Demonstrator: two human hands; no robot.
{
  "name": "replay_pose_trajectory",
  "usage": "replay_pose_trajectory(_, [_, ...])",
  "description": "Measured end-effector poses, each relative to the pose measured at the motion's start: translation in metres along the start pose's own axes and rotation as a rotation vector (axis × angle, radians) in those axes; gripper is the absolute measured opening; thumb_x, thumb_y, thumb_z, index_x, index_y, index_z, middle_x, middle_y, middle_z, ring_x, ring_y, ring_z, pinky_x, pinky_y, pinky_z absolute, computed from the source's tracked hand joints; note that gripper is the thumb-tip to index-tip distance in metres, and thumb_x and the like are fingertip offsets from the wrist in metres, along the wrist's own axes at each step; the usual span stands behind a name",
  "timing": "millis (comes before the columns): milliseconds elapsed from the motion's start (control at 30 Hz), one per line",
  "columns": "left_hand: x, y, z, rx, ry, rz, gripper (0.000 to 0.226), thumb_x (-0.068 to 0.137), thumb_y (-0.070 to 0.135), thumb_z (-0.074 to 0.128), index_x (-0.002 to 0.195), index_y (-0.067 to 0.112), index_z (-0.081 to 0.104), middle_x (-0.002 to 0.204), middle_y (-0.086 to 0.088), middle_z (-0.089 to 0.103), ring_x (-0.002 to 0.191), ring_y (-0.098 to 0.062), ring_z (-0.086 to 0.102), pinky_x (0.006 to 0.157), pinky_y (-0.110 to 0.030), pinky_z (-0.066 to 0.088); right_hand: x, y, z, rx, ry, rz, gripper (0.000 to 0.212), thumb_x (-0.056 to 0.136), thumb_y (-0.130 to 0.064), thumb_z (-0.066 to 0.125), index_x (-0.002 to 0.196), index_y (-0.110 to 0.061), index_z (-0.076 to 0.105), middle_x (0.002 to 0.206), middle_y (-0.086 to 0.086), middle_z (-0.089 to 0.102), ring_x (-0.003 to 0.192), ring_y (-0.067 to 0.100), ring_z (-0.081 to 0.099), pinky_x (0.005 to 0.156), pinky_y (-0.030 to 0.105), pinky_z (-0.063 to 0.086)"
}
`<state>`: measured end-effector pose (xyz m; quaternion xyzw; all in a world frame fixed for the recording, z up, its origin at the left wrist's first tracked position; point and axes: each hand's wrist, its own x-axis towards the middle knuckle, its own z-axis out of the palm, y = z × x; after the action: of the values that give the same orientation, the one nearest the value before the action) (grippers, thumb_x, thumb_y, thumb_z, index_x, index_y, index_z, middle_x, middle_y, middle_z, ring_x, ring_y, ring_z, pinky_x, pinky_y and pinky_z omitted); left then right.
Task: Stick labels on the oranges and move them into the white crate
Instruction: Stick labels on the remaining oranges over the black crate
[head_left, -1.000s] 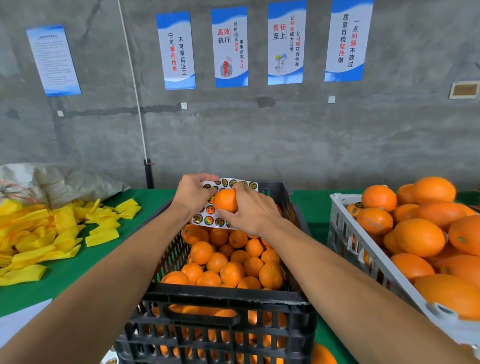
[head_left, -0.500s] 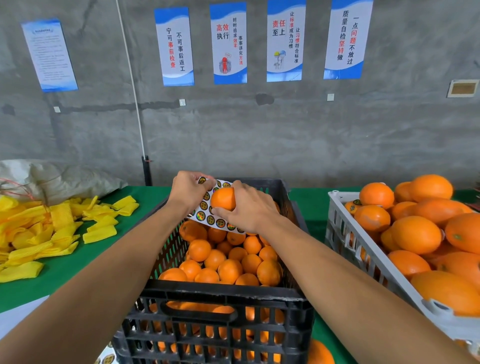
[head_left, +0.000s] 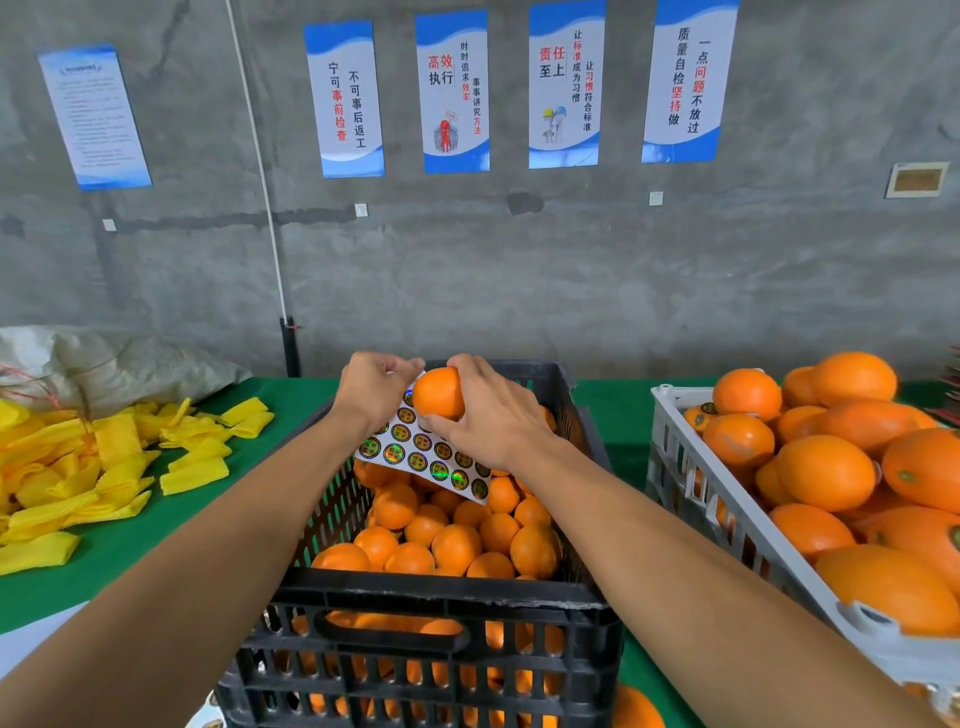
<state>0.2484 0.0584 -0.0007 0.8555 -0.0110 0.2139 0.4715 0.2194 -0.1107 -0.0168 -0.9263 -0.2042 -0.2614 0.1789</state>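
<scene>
Over the far half of a black crate (head_left: 431, 597) full of oranges (head_left: 457, 545), my right hand (head_left: 493, 415) grips one orange (head_left: 438, 392). My left hand (head_left: 376, 387) pinches the top edge of a white sheet of round shiny labels (head_left: 426, 457) right beside that orange; the sheet hangs down under my right hand. At the right stands the white crate (head_left: 727, 525), heaped with oranges (head_left: 826, 467), some showing a label.
A pile of yellow foam sleeves (head_left: 93, 467) lies on the green table (head_left: 171, 530) at the left, with a grey sack (head_left: 114, 358) behind it. A concrete wall with blue posters stands behind. One orange (head_left: 636, 709) lies in front, between the crates.
The label sheet has swung down from flat behind the orange and now hangs below my right hand. Both hands stay over the black crate, still holding the sheet and orange.
</scene>
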Motion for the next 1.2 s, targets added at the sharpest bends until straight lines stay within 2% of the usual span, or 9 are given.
replay_pose_trajectory(100, [-0.003,0.005,0.001,-0.028,-0.025,0.022,0.037,0.100,0.041,0.063,0.085,0.009,0.076,0.085,-0.017,0.076,0.072,-0.032,0.074,0.073,-0.041,0.062,0.000,0.000,0.000,0.031,-0.011,-0.011,0.070,0.088,-0.062,0.068,0.140,-0.023,0.042,0.138,0.001,0.057,0.114,0.027,0.064,0.086,0.043,0.053])
replay_pose_trajectory(200, [-0.006,0.008,0.001,-0.065,-0.045,0.034,0.039,0.100,0.042,0.062,0.084,0.009,0.076,0.077,-0.016,0.074,0.072,-0.031,0.071,0.073,-0.039,0.059,0.000,0.001,0.000,0.071,-0.046,-0.002,0.068,0.088,-0.061,0.070,0.138,-0.024,0.042,0.136,0.001,0.058,0.115,0.028,0.063,0.087,0.043,0.053])
replay_pose_trajectory(433, [-0.010,0.015,-0.001,-0.233,-0.105,-0.027,0.034,0.093,0.042,0.071,0.097,0.010,0.081,0.082,-0.012,0.077,0.067,-0.022,0.073,0.055,-0.025,0.054,0.001,0.000,0.002,0.203,-0.062,0.050,0.068,0.089,-0.053,0.073,0.139,-0.022,0.040,0.136,0.006,0.060,0.116,0.028,0.063,0.090,0.045,0.055])
replay_pose_trajectory(533, [-0.010,0.015,-0.001,-0.280,-0.138,-0.057,0.033,0.090,0.043,0.074,0.098,0.012,0.081,0.085,-0.013,0.078,0.075,-0.029,0.076,0.069,-0.035,0.063,0.002,0.000,0.003,0.265,-0.059,0.078,0.072,0.090,-0.050,0.074,0.143,-0.020,0.036,0.138,0.009,0.058,0.119,0.030,0.062,0.091,0.044,0.055])
replay_pose_trajectory(633, [-0.008,0.013,-0.001,-0.299,-0.194,-0.050,0.034,0.091,0.047,0.072,0.099,0.015,0.081,0.087,-0.010,0.079,0.082,-0.029,0.077,0.083,-0.044,0.063,0.001,0.001,0.004,0.272,-0.053,0.070,0.077,0.091,-0.048,0.073,0.151,-0.022,0.033,0.144,0.009,0.053,0.125,0.030,0.057,0.098,0.046,0.053])
replay_pose_trajectory(800, [-0.005,0.016,-0.003,-0.274,-0.246,-0.109,0.048,0.101,0.060,0.046,0.100,0.028,0.082,0.089,-0.011,0.079,0.083,-0.028,0.078,0.084,-0.043,0.062,0.000,0.005,0.002,0.280,-0.054,0.060,0.076,0.093,-0.047,0.071,0.155,-0.026,0.032,0.150,0.008,0.048,0.131,0.031,0.052,0.105,0.049,0.049])
replay_pose_trajectory(1000, [-0.009,0.016,-0.001,-0.233,-0.232,-0.058,0.051,0.105,0.056,0.038,0.109,0.029,0.080,0.099,-0.013,0.078,0.096,-0.030,0.075,0.098,-0.051,0.056,0.001,0.005,0.001,0.275,-0.038,0.045,0.066,0.091,-0.047,0.074,0.146,-0.031,0.041,0.143,0.006,0.055,0.124,0.029,0.058,0.099,0.049,0.053])
replay_pose_trajectory(1100, [-0.012,0.017,0.002,-0.218,-0.213,0.042,0.049,0.107,0.051,0.040,0.110,0.024,0.080,0.112,-0.012,0.074,0.112,-0.025,0.067,0.109,-0.048,0.048,0.002,0.005,0.001,0.249,-0.056,0.054,0.066,0.086,-0.044,0.078,0.139,-0.032,0.040,0.135,0.006,0.056,0.116,0.030,0.059,0.091,0.049,0.054])
replay_pose_trajectory(1200, [-0.012,0.019,0.003,-0.321,-0.134,0.034,0.034,0.104,0.036,0.056,0.115,0.012,0.077,0.114,-0.013,0.074,0.113,-0.026,0.068,0.106,-0.047,0.051,0.001,0.005,-0.001,0.227,-0.067,0.065,0.068,0.078,-0.040,0.082,0.129,-0.027,0.039,0.130,0.005,0.054,0.110,0.032,0.059,0.086,0.049,0.054])
